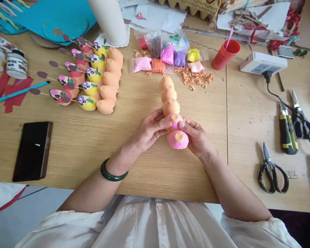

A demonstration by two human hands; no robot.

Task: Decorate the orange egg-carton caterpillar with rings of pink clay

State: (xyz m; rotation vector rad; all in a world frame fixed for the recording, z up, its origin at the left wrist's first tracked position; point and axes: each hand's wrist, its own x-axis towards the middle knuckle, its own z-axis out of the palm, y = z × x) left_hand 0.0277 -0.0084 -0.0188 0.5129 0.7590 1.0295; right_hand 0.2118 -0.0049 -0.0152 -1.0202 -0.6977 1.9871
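Orange strip (171, 106) of 5 bumps, 2 pink-coated, centre of frame; left grip (150, 131) and right grip (197, 137) grasp its sides. Red cup (225, 55), 1, upper right.

Pale wooden tabletop (196, 179), lower right: dark handwriting, illegible.
White paper sheet (134, 2), top edge: faint lettering, unreadable.
White plastic bottle with black cap (17, 64), upper left: label unreadable.

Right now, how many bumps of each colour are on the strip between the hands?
Pink bumps, each with an orange patch: 2
Plain orange bumps: 3
Total on the strip: 5
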